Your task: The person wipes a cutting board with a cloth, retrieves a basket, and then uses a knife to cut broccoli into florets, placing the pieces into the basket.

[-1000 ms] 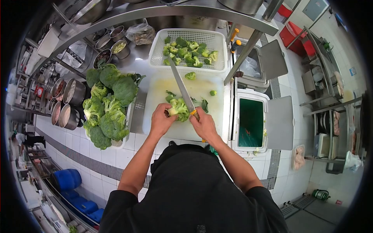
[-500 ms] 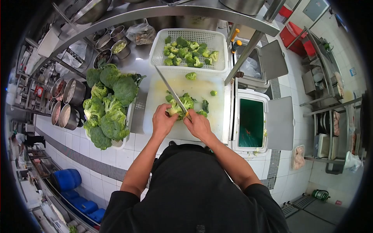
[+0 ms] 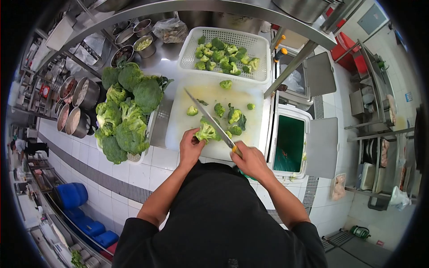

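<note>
My left hand [image 3: 191, 145] is closed on a piece of broccoli [image 3: 207, 132] near the front edge of the white cutting board [image 3: 178, 127]. In my right hand [image 3: 251, 158] is a knife [image 3: 213, 123], gripped by its yellow handle. Its long blade points away and to the left, passing over the right side of that piece; whether it touches cannot be seen. Several cut florets lie about the board, among them one [image 3: 192, 110] left of the blade, one [image 3: 234, 116] with a dark leaf beside it, and one [image 3: 226, 84] near the back edge.
Behind the board, a white perforated basket [image 3: 263, 73] holds florets. Whole broccoli heads [image 3: 129, 114] are piled at left. An open white bin with green inside [image 3: 288, 143] stands at right. A metal shelf post [image 3: 295, 67] rises beside the basket.
My right hand has drawn the knife back to the right and toward me. My left hand stays on the broccoli. Florets now lie apart on the board behind it. The view has shifted slightly.
</note>
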`<state>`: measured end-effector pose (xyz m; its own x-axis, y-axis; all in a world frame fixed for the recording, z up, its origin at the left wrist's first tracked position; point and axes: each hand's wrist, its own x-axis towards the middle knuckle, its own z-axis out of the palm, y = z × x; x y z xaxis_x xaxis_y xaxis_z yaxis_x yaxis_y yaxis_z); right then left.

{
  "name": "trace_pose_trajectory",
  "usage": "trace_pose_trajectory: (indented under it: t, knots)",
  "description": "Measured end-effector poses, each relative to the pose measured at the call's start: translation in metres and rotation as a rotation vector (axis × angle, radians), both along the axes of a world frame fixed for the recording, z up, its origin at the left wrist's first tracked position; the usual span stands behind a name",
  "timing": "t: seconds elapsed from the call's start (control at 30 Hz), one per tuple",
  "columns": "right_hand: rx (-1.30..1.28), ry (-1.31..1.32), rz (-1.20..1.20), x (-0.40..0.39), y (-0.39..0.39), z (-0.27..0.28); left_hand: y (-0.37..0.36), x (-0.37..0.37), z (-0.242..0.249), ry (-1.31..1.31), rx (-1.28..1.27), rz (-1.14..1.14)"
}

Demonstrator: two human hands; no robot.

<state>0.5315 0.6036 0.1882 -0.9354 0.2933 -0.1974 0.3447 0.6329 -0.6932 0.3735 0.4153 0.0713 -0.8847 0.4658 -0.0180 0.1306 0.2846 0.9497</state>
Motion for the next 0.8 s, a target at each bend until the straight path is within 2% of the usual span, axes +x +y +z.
trace_pose_trajectory:
  t: [0.13, 0.23, 0.3, 0.43, 0.57, 0.67, 0.8]
  knots:
    - [0.098, -0.176, 0.141, 0.046, 0.003, 0.03, 0.003, 0.005, 0.015, 0.033, -0.082, 0.028]
    - [0.182, -0.292, 0.159, 0.066, 0.004, 0.048, 0.005, 0.007, 0.017, 0.093, -0.167, 0.0]
    - [0.254, -0.283, 0.155, 0.074, -0.003, 0.06, 0.006, 0.008, 0.019, 0.221, -0.178, -0.009]
    - [0.427, -0.337, 0.177, 0.069, -0.008, 0.075, 0.008, 0.006, 0.021, 0.231, -0.226, -0.033]
    - [0.461, -0.303, 0.257, 0.044, -0.001, 0.061, 0.011, 0.003, 0.025, 0.227, -0.223, -0.06]
    - [0.508, -0.384, 0.295, 0.021, -0.003, 0.051, 0.012, 0.0, 0.024, 0.188, -0.241, -0.052]
    - [0.537, -0.401, 0.319, 0.003, -0.004, 0.01, 0.008, 0.003, 0.01, 0.131, -0.295, -0.041]
